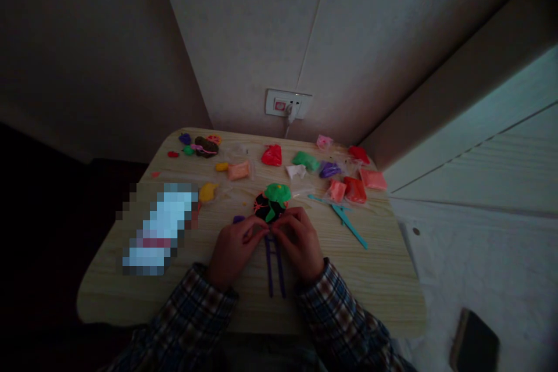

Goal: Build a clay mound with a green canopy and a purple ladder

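My left hand (238, 247) and my right hand (300, 241) meet in the middle of the table, thumbs and fingertips pinched at the upper end of a purple clay ladder shape (269, 270). Two long purple strips run from there toward me, with short rungs between them near my fingers. The small bit of purple clay in my fingertips is mostly hidden. Just beyond lies a round black clay piece (262, 207) with orange lines, topped by a green clay lump (278, 192) and a green leaf-like piece. A purple lump (239, 219) shows behind my left hand.
Bagged clay, including a red pack (272, 155), a green pack (306, 160) and an orange-red pack (355, 190), lies across the back. Turquoise clay tools (350, 226) rest at right. A pixelated bright screen (161, 229) is at left. A wall socket (288, 103) holds a plug.
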The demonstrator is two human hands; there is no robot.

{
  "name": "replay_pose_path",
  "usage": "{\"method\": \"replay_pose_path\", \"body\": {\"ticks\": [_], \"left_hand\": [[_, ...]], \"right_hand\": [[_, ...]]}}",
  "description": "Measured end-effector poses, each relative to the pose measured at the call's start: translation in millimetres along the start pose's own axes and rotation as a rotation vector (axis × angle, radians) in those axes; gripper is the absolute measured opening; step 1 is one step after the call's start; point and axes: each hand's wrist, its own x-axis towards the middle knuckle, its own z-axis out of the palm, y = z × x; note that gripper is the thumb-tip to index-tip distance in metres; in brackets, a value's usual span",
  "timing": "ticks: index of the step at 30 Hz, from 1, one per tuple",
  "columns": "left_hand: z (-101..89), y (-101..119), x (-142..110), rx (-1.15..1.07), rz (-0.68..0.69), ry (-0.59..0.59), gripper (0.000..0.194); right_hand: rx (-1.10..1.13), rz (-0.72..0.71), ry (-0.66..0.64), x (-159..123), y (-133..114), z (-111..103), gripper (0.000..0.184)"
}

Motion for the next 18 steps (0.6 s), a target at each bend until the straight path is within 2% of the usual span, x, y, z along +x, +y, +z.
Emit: {"method": "replay_pose_path", "body": {"ticks": [8, 18], "left_hand": [[-0.2, -2.0, 0.2, 0.045, 0.034, -0.015, 0.017], [-1.6, -1.5, -0.6, 0.051, 0.049, 0.026, 0.026]], "right_hand": [[0.031, -0.003, -0.01, 0.2, -0.1, -1.2, 0.004], [-0.014, -0.037, -0.007, -2.7, 0.2, 1.6, 0.007]]}}
